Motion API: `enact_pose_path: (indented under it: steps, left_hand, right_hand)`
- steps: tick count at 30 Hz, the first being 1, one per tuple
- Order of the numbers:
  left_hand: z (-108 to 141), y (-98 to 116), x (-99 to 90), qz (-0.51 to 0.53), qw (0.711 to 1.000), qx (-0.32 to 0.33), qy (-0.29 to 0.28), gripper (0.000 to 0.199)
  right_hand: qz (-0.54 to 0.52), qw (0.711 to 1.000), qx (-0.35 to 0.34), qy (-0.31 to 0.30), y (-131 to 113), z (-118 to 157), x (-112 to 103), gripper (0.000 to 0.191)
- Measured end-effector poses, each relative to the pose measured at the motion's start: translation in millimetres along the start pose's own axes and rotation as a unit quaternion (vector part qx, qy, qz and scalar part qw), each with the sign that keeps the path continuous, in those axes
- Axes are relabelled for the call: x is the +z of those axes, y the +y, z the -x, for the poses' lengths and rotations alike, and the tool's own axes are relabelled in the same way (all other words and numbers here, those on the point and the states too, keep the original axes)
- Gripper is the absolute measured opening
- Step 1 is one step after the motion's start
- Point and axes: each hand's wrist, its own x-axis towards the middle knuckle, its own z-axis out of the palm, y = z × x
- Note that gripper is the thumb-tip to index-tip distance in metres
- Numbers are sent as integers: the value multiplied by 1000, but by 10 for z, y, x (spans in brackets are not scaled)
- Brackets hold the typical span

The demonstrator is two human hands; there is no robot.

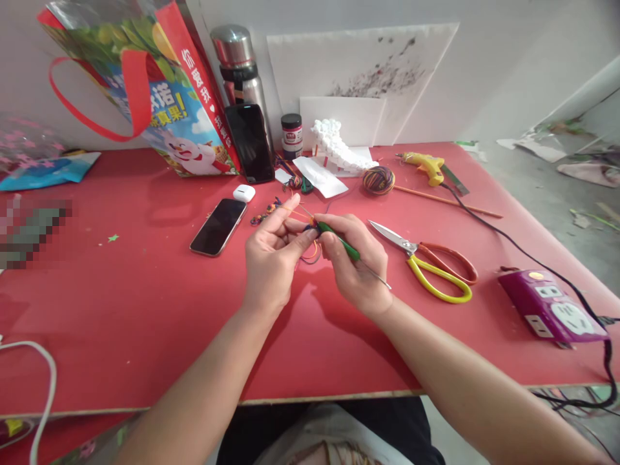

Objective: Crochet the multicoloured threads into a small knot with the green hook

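Observation:
Over the middle of the red table, my left hand (pixel 275 252) pinches a small piece of multicoloured yarn work (pixel 314 226) between thumb and fingers, its index finger raised with a strand near it. My right hand (pixel 357 261) is closed on a crochet hook with a green handle (pixel 339 240), whose thin metal end sticks out below the palm. Both hands meet at the yarn work, so most of it is hidden. Loose yarn loops hang just under the fingertips. Behind the hands lies a ball of multicoloured yarn (pixel 378 180).
Scissors (pixel 416 248) and a purple power strip (pixel 552 307) lie right, with a yellow glue gun (pixel 423 166) and its cable behind. A phone (pixel 219 226) and white earphone case (pixel 244 193) lie left. Farther back stand a gift bag (pixel 188 123), upright phone (pixel 249 142), flask (pixel 242 77) and jar (pixel 291 135).

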Motion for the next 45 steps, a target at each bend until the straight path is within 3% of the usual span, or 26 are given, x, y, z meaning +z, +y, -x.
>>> enact_pose_path:
  steps: [2,4,8,11,13,15,18,21,23,25,28,33,39,45]
  left_hand:
    - [-9,16,4,29,999,-21,-9,49]
    - [-32,43,-12,44,998,-45,-27,44]
    - [-74,88,-59,38,996,-56,-61,41]
    - [-85,91,-86,34,996,-50,-68,42]
    - [-83,84,-98,26,996,-48,-67,44]
    - [-72,77,-98,5,997,-41,-61,47]
    - [-39,68,-66,-44,998,-13,-37,56]
    - [-10,64,-13,-47,999,2,-13,58]
    - [-10,66,8,-15,1000,-12,-14,53]
    - [-25,72,4,11,999,-31,-26,49]
    - [-60,80,-43,22,998,-47,-44,45]
    - [-77,97,-111,11,996,-44,-75,42]
    - [-6,181,-73,-23,991,-52,-123,42]
    - [50,217,-81,-82,982,-22,-171,36]
  right_hand:
    - [-26,999,15,16,1,19,32,23]
    - [-110,991,78,24,-6,13,65,27]
    - [-280,940,194,23,-49,-54,115,28]
    - [-335,914,226,19,-85,-103,119,27]
    - [-335,914,231,11,-94,-120,94,28]
    - [-284,936,209,-4,-92,-123,51,28]
    - [-102,990,96,-14,-76,-99,-13,23]
    - [44,999,-29,-5,-60,-45,-27,16]
    - [52,997,-57,5,-51,-7,-8,18]
    - [14,999,-27,16,-46,14,20,22]
    - [-126,988,92,18,-57,-10,56,30]
    - [-337,905,260,-11,-95,-149,61,35]
    - [-380,863,324,-80,-43,-272,-86,57]
    - [-324,880,329,-114,-33,-331,-219,68]
